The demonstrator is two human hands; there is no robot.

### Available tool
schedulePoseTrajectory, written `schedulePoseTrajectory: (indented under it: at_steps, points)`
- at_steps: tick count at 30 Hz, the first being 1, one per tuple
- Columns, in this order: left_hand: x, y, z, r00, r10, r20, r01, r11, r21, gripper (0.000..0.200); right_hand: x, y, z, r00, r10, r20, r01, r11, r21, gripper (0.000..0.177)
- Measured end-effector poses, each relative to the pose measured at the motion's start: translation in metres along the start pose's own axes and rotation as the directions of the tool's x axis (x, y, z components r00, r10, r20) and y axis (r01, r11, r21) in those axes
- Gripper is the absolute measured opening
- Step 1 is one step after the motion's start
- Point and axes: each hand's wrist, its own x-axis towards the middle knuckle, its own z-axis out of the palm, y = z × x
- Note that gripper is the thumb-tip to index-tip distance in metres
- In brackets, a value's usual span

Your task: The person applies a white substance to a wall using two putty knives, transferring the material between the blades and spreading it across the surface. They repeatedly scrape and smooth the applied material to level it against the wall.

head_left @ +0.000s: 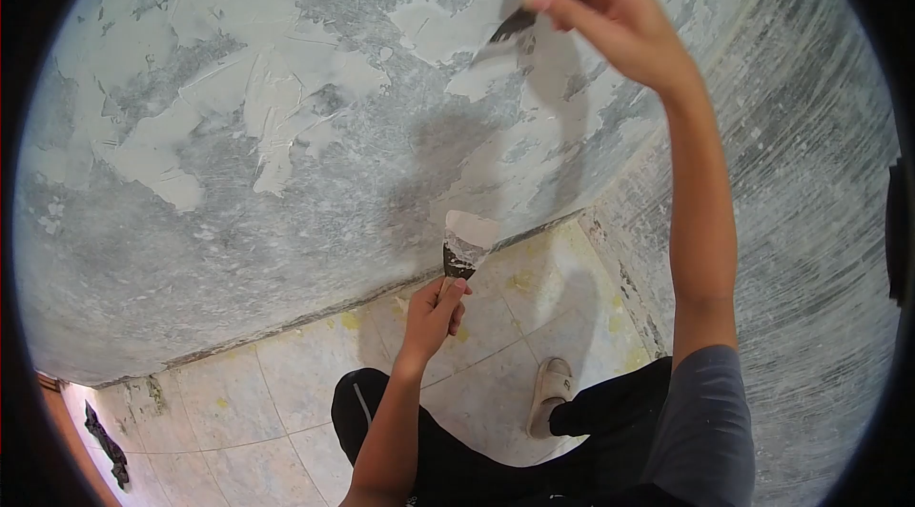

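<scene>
Working with a knife in each hand, you've got your right hand [620,21] wrapped tight around the thick tan handle of a dark-bladed scraper [516,26], up at the far side against the mottled grey plaster wall [324,164]. The tip's blurry, so I can't tell if it's actually touching. Your left hand [438,318] is nearer you and lower, fingers and thumb pinched around the handle of a wide putty knife [469,238] with off-white paste on its blade, held just in front of the wall by the floor edge.

Coverage-wise, I'd call it partway. The far part of the wall has plenty of smeary white patches [272,111], some with raised ridges, so those don't look smoothed out to me. Between them it's bare grey, and the low strip along the pale tiled floor [238,469] is mostly uncoated, especially toward the left. The streaky grey side wall [791,173] on the right just shows scuffs and pale specks, no thick patches that I can make out.
</scene>
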Motion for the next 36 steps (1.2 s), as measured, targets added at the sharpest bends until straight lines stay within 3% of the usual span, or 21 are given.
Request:
schedulePoseTrajectory:
  at_steps: [3, 7, 9, 11, 12, 13, 15, 19, 20, 23, 24, 27, 28, 29, 31, 32, 34, 36]
  points:
    - [0.008, 0.001, 0.008, 1.000, 0.010, 0.016, -0.009, 0.999, -0.044, 0.039, 0.003, -0.031, -0.013, 0.999, -0.024, -0.042, 0.031, 0.987, 0.158, 0.022]
    - [0.018, -0.006, 0.016, 0.998, -0.022, 0.055, 0.024, 0.999, -0.042, 0.038, -0.013, -0.016, 0.004, 0.983, 0.153, 0.101, -0.157, 0.987, 0.027, 0.032]
    - [0.020, -0.011, 0.021, 0.996, -0.043, 0.072, 0.047, 0.997, -0.057, 0.038, -0.008, -0.001, 0.000, 0.986, 0.137, 0.100, -0.136, 0.991, -0.020, 0.034]
    - [0.021, -0.014, 0.025, 0.995, -0.055, 0.087, 0.059, 0.997, -0.055, 0.036, 0.000, -0.009, -0.006, 0.998, -0.052, -0.027, 0.053, 0.998, 0.040, 0.023]
    - [0.020, -0.014, 0.027, 0.994, -0.064, 0.089, 0.069, 0.996, -0.057, 0.036, -0.004, -0.011, -0.013, 0.990, -0.135, -0.042, 0.133, 0.990, -0.046, 0.023]
    - [0.021, -0.013, 0.031, 0.993, -0.066, 0.102, 0.074, 0.994, -0.076, 0.035, -0.009, -0.026, -0.011, 0.991, -0.131, -0.040, 0.129, 0.991, -0.047, 0.023]
    - [0.022, -0.013, 0.035, 0.992, -0.063, 0.112, 0.074, 0.992, -0.099, 0.034, -0.020, -0.061, -0.003, 0.979, 0.047, -0.198, -0.072, 0.990, -0.123, 0.023]
    - [0.029, -0.024, 0.042, 0.986, -0.035, 0.164, 0.044, 0.998, -0.053, 0.038, -0.022, -0.031, 0.008, 0.976, 0.207, 0.064, -0.206, 0.978, -0.034, 0.035]
    - [0.029, -0.026, 0.043, 0.985, -0.029, 0.172, 0.040, 0.997, -0.059, 0.037, -0.010, -0.013, 0.012, 0.995, 0.011, 0.099, 0.000, 0.994, -0.109, 0.038]
    - [0.028, -0.028, 0.044, 0.982, -0.037, 0.186, 0.046, 0.998, -0.046, 0.037, 0.002, -0.026, -0.005, 0.995, -0.091, 0.039, 0.092, 0.995, -0.047, 0.026]
    - [0.028, -0.027, 0.043, 0.982, -0.034, 0.188, 0.044, 0.998, -0.046, 0.037, -0.004, -0.044, -0.011, 0.994, -0.090, -0.054, 0.085, 0.992, -0.092, 0.026]
    - [0.030, -0.023, 0.038, 0.985, -0.049, 0.165, 0.057, 0.997, -0.045, 0.038, -0.042, -0.062, -0.060, 0.952, -0.232, -0.202, 0.166, 0.940, -0.297, 0.041]
    - [0.031, -0.022, 0.037, 0.988, -0.038, 0.153, 0.048, 0.997, -0.064, 0.038, -0.046, -0.084, -0.061, 0.946, -0.207, -0.248, 0.132, 0.949, -0.286, 0.030]
    - [0.032, -0.021, 0.038, 0.989, -0.027, 0.142, 0.039, 0.996, -0.084, 0.038, -0.056, -0.093, -0.058, 0.949, -0.204, -0.241, 0.130, 0.947, -0.293, 0.030]
    - [0.038, -0.023, 0.041, 0.988, -0.019, 0.150, 0.039, 0.991, -0.127, 0.039, -0.082, -0.101, -0.052, 0.885, -0.082, -0.457, -0.065, 0.953, -0.297, 0.034]
    - [0.039, -0.022, 0.041, 0.989, -0.016, 0.150, 0.041, 0.986, -0.163, 0.039, -0.096, -0.102, -0.048, 0.884, -0.082, -0.460, -0.067, 0.952, -0.299, 0.034]
    - [0.040, -0.017, 0.043, 0.990, 0.017, 0.137, 0.005, 0.987, -0.159, 0.039, -0.123, -0.100, -0.039, 0.843, 0.265, -0.468, -0.319, 0.947, -0.040, 0.037]
    - [0.039, -0.017, 0.043, 0.993, 0.042, 0.113, -0.024, 0.988, -0.154, 0.038, -0.145, -0.087, -0.011, 0.767, 0.406, -0.496, -0.359, 0.913, 0.192, 0.039]
